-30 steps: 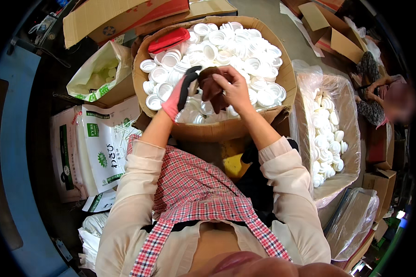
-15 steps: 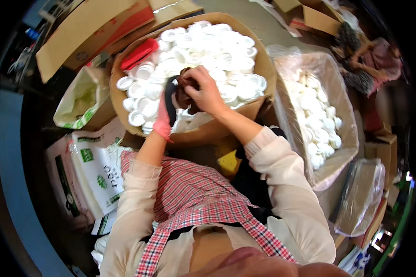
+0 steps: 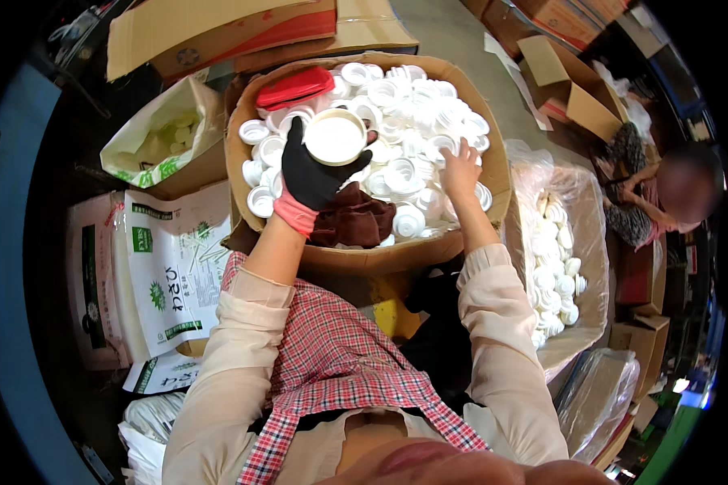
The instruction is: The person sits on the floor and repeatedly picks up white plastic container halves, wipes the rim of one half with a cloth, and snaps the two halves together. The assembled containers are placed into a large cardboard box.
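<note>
A round white lid [image 3: 335, 139] with a cream rim, shallow and disc-like, rests in my left hand [image 3: 311, 179]. That hand wears a black glove with a pink cuff, and its fingers and thumb curl around the lid's edge. My bare right hand [image 3: 461, 171] reaches down among the white plastic caps [image 3: 400, 174] at the right of the pile, fingers apart, the tips against the caps. The caps fill a big cardboard box [image 3: 364, 260]. A dark brown cloth [image 3: 354, 217] lies crumpled on them at the near side, beside my left wrist.
A red pouch [image 3: 295, 87] sits on the caps at the far left. To the right stands a plastic-lined box [image 3: 586, 323] holding more white pieces. An open bag [image 3: 117, 149] and printed sacks [image 3: 166, 275] are at left. Another person [image 3: 663, 194] sits far right.
My hands were together over the brown cloth; now they are apart. The cloth lies on the caps, the left hand shows the lid, and the right hand has moved right to the pile.
</note>
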Tool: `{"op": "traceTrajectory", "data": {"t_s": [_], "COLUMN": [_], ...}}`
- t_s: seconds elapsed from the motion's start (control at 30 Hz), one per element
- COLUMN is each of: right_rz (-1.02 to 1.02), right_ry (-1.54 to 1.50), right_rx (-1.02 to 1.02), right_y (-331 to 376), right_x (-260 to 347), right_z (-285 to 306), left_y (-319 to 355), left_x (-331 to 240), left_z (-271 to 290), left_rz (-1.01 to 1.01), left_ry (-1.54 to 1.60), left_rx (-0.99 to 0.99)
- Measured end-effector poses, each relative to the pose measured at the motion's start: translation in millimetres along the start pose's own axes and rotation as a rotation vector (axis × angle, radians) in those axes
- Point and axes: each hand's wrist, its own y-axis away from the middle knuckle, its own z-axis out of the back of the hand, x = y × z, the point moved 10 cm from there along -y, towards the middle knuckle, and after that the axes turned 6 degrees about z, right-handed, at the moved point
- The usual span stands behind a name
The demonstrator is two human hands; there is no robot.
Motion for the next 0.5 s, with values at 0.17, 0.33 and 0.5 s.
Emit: {"op": "traceTrajectory", "data": {"t_s": [0.17,0.33,0.5], "right_rz": [0.032,0.232,0.192], "right_ry": [-0.248,-1.049,-1.334], "right_rx": [-0.038,0.02,-0.088], "right_y": [-16,-5,8], "right_x": [5,73,85], "right_z": [27,96,134], "left_y": [2,4,5], "left_x": [26,-1,2], "left_z": [-17,-21,-31], "left_rz": [0.394,0.313,0.251], "left_ry": [1.035,1.174,1.179], "left_rx": [0.12,0.197,0.302]}}
